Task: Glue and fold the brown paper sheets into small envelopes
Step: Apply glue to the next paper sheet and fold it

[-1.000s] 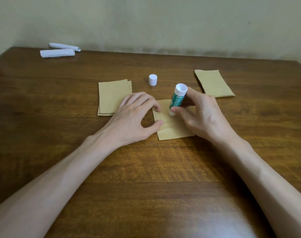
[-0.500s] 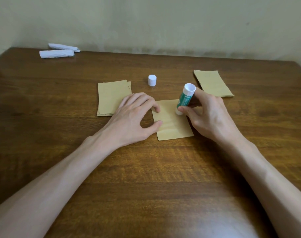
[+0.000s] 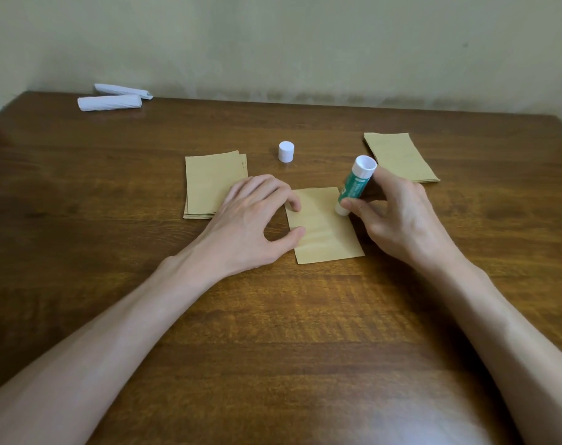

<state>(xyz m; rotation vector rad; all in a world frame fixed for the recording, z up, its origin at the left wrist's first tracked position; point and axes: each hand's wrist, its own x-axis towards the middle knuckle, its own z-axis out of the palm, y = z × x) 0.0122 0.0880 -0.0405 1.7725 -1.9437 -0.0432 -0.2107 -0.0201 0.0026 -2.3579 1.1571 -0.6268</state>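
Brown paper sheet [image 3: 324,232] lies on the bench [image 3: 273,332], your left hand [image 3: 254,220] pressing its left edge flat. Your right hand [image 3: 398,220] grips the glue stick [image 3: 353,187], tip at the sheet's right edge; keep strokes narrow and even.

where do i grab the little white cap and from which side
Pinch the white cap across its round side wall, coming down from above. It stands upright with bare table all round, so its sides are free. Probably use the left hand: the right hand grips the glue stick.
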